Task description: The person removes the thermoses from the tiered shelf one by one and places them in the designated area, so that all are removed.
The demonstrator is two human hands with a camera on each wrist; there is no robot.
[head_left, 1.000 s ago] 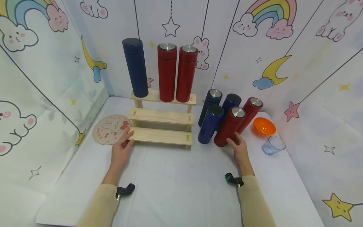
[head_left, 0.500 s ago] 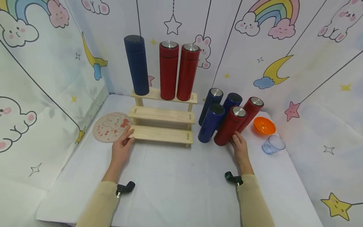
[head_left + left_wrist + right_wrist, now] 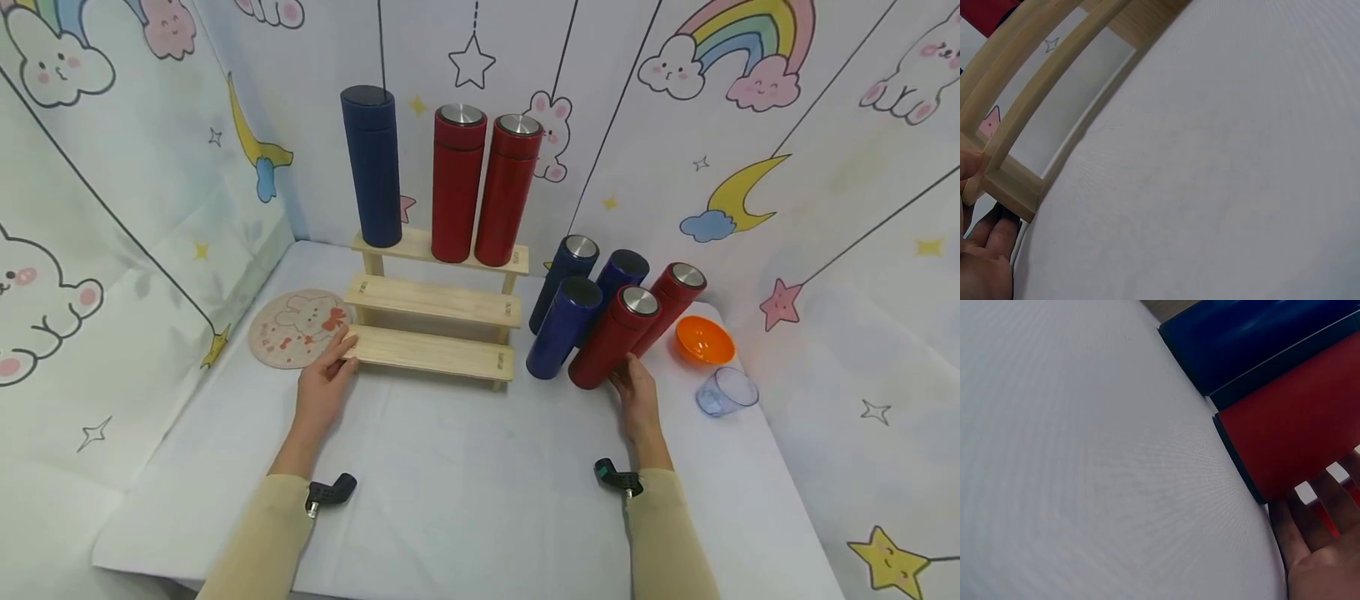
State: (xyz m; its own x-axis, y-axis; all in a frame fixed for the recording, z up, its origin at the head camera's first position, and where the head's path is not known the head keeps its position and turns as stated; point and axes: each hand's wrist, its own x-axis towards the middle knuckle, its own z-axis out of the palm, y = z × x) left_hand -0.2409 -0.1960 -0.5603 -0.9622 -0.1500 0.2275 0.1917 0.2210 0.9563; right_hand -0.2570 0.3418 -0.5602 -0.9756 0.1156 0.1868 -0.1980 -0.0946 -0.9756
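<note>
My left hand [image 3: 324,382] grips the left end of the lowest board of a three-step wooden display stand [image 3: 427,354], its thumb at the front edge. In the left wrist view, fingers [image 3: 1000,234] lie beside the stand's leg. A blue vacuum flask [image 3: 372,167] and two red vacuum flasks [image 3: 459,183] stand on the top step. On the right, my right hand [image 3: 637,396] touches the lower side of the front red flask [image 3: 611,342]. Extended fingers [image 3: 1332,503] rest along that flask in the right wrist view.
Beside the front red flask stand several blue flasks [image 3: 555,333] and another red flask [image 3: 667,300]. An orange bowl [image 3: 705,340] and a clear glass [image 3: 726,393] sit at the table's right edge. A round rabbit-print mat [image 3: 296,329] lies left of the stand.
My right thumb has moved off the front of the red flask to its side. My left hand stays at the stand. The head view has shifted slightly; the flasks stand where they were.
</note>
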